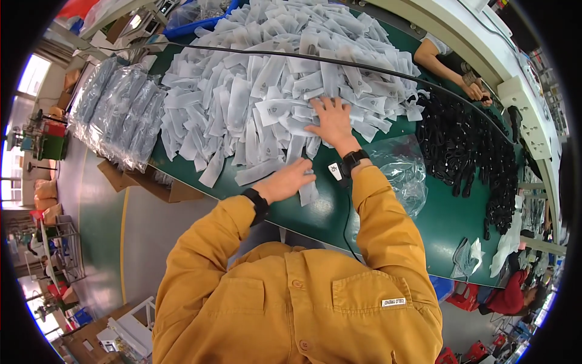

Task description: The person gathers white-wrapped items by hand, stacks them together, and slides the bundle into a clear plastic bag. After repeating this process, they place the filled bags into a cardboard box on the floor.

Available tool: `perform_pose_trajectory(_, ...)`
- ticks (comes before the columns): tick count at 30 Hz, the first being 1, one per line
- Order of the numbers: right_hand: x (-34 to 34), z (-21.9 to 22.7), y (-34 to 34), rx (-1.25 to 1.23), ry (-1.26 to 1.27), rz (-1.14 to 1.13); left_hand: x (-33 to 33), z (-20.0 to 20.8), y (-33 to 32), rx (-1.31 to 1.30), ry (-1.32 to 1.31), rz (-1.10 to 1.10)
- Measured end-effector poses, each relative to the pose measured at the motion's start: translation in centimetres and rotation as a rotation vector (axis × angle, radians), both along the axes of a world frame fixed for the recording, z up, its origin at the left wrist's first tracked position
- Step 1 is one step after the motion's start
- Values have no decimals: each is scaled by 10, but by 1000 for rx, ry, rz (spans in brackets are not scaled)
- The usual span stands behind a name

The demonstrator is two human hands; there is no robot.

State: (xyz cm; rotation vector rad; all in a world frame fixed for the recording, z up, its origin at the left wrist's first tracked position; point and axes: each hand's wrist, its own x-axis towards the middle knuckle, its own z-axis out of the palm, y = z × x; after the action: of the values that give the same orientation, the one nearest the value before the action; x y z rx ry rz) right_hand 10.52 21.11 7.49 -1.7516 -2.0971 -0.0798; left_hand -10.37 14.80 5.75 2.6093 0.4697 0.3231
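Note:
A large heap of small frosted plastic pouches (242, 109) covers the green table in front of me. My right hand (333, 123) lies on the near right side of the heap, fingers spread over the pouches. Closer to the table's front edge, my left hand (288, 181) has its fingers curled at a single frosted pouch (308, 194), whose lower end shows below the fingertips. Part of that pouch is hidden by the fingers. A dark band circles each wrist, and a small white-faced device (335, 171) on a black cord sits beside the right wrist.
Clear bags packed with pouches (115, 115) stand at the left. To the right lie a crumpled clear bag (397, 173) and a heap of black cords (464, 145). A black cable (291, 55) crosses above the pouches. Another person's hand (474, 89) is at the far right.

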Motion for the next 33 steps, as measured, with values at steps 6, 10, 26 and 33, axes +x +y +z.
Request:
perform_pose_trajectory(6, -13, -43, -46, -68, -117, -146, 14, -13, -61, -250, -255, 489)
perform_pose_trajectory(10, -26, -41, -74, -123, 20, -167, 11, -27, -78, -155, -149, 528)
perform_pose_trajectory(26, 7, -70, -258, -102, 1434, -945, -20, -54, -81, -320, -67, 343)
perform_pose_trajectory(33, -13, -63, -249, -101, 443, -600, -36, -45, -79, -443, -211, 111)
